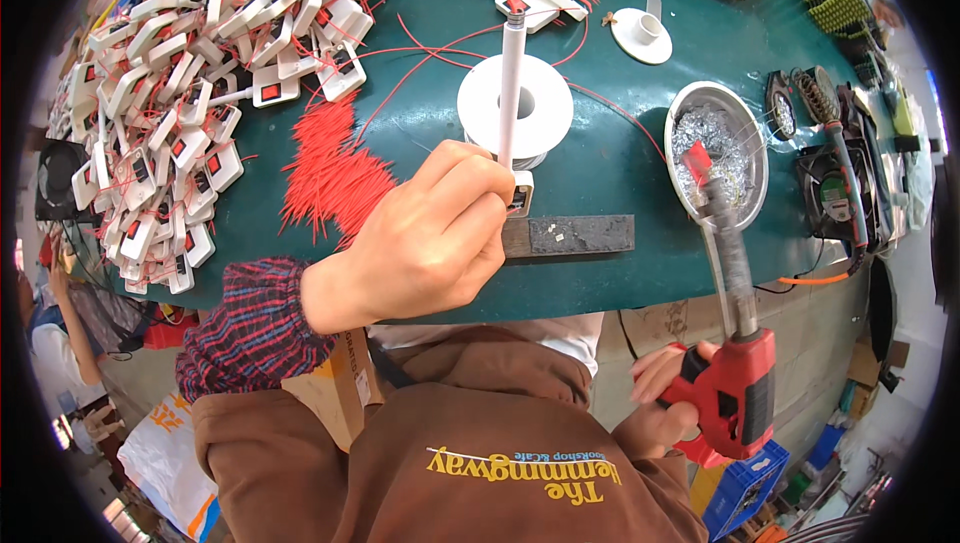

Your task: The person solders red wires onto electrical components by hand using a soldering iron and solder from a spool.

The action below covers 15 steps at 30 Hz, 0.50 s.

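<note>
A dark green bench fills the upper part of the view, with a cluttered floor and cardboard boxes seen below its near edge. The far left of the bench is covered by a large heap of white switch housings with red buttons and red wires trailing from them. Beside the heap a loose pile of short red wire pieces is spread out. Near the middle a white spool is stood, and at the right a round metal bowl of silvery scraps is set close to the bench edge; small fans are placed further right. A dark flat bar is laid along the near edge. The left hand is closed around a thin white rod, held upright in front of the spool, with a small white part seen at its fingertips just above the bar. The right hand is wrapped around the grip of a red soldering gun, held below the bench edge, its long barrel reaching up into the bowl.
</note>
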Tool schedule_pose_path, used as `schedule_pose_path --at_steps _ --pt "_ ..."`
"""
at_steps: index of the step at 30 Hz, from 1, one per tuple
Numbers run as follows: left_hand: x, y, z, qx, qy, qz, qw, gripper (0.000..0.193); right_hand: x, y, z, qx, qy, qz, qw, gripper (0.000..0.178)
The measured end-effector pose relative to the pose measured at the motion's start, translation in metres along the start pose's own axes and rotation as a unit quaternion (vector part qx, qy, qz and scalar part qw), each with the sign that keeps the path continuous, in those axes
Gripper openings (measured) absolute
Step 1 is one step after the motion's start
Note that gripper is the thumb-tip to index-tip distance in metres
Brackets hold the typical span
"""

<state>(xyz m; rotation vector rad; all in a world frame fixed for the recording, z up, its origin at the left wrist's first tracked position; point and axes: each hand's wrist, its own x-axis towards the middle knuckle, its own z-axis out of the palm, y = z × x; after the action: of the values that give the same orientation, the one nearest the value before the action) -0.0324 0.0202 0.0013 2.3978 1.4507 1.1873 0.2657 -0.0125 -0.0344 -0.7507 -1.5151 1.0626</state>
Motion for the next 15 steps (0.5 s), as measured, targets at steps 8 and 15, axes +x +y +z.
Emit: schedule_pose_path --at_steps 8,15 --pt "0.001 0.0 -0.003 0.019 -0.014 0.013 1.0 0.02 -0.042 0.01 -0.053 0.021 -0.16 0.18 0.97 0.083" --pt "0.0 -0.003 -0.004 0.025 -0.026 0.018 0.999 0.02 -0.039 0.004 -0.034 -0.004 -0.152 0.194 0.969 0.083"
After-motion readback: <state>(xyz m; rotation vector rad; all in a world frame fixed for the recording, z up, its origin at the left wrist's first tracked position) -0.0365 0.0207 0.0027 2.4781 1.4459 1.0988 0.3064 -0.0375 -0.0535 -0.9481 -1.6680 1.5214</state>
